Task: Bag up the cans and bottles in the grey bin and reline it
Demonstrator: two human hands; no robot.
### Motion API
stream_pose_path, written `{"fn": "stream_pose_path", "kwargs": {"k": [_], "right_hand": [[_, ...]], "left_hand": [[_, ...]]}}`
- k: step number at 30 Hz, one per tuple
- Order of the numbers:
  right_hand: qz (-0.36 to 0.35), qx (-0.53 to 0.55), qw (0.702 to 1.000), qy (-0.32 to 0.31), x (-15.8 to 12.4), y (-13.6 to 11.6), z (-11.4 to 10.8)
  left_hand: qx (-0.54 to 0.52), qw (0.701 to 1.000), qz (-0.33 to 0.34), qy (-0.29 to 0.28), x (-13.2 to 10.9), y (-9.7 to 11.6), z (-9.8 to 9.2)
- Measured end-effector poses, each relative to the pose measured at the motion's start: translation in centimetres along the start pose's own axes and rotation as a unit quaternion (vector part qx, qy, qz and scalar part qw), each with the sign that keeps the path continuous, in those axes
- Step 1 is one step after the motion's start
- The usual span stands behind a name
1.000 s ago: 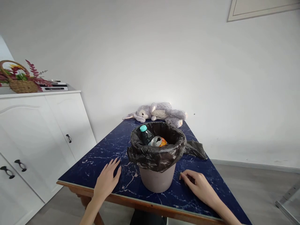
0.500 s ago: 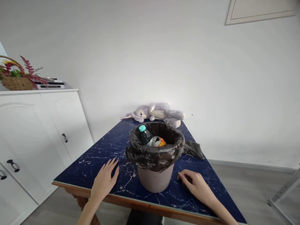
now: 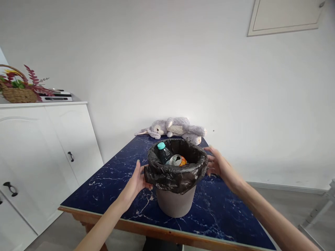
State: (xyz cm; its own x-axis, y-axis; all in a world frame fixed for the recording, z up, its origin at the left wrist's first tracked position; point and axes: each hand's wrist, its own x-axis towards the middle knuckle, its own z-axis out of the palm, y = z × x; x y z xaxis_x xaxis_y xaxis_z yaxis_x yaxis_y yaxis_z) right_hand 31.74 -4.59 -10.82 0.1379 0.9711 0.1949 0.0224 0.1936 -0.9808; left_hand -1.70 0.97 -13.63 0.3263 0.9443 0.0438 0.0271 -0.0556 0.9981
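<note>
A grey-brown waste bin (image 3: 176, 204) stands near the front of a dark blue, marble-patterned table (image 3: 112, 188). A black plastic bag (image 3: 180, 177) lines it and folds out over its rim. Inside lie a dark bottle (image 3: 164, 154) with a turquoise cap and an orange-and-silver drink can (image 3: 178, 160). My left hand (image 3: 136, 180) is at the bag's left side, thumb up and fingers apart, its fingertips partly behind the plastic. At the right side, my right hand (image 3: 216, 163) has its fingers spread against or just beside the bag; contact is hard to tell.
A plush rabbit (image 3: 170, 128) lies across the table's far end by the wall. On the left stands a white cabinet (image 3: 47, 146), topped by a wicker basket (image 3: 19, 94) of artificial flowers. A metal frame (image 3: 318, 209) is at the lower right.
Both hands have lifted from the tabletop to the bin's sides, the right one reaching farther forward. The bag's loose flap on the right no longer shows spread on the table.
</note>
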Motion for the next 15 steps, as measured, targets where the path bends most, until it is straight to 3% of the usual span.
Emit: {"fn": "stream_pose_path", "kwargs": {"k": [3,8,12,15], "right_hand": [[-0.034,-0.094,0.995,0.003,1.3,-3.4,0.1],[-0.089,-0.279,0.955,-0.054,2.9,-5.6,-0.7],[-0.192,-0.344,0.918,0.040,2.0,-7.6,-1.4],[-0.262,-0.327,0.898,0.138,0.1,-8.6,-1.7]], "left_hand": [[-0.049,0.997,0.029,0.049,0.6,4.2,1.0],[-0.099,0.978,0.089,0.159,0.9,9.8,1.3],[-0.108,0.956,0.209,0.173,0.2,13.1,1.3],[-0.106,0.932,0.294,0.185,-0.7,14.8,1.1]]}}
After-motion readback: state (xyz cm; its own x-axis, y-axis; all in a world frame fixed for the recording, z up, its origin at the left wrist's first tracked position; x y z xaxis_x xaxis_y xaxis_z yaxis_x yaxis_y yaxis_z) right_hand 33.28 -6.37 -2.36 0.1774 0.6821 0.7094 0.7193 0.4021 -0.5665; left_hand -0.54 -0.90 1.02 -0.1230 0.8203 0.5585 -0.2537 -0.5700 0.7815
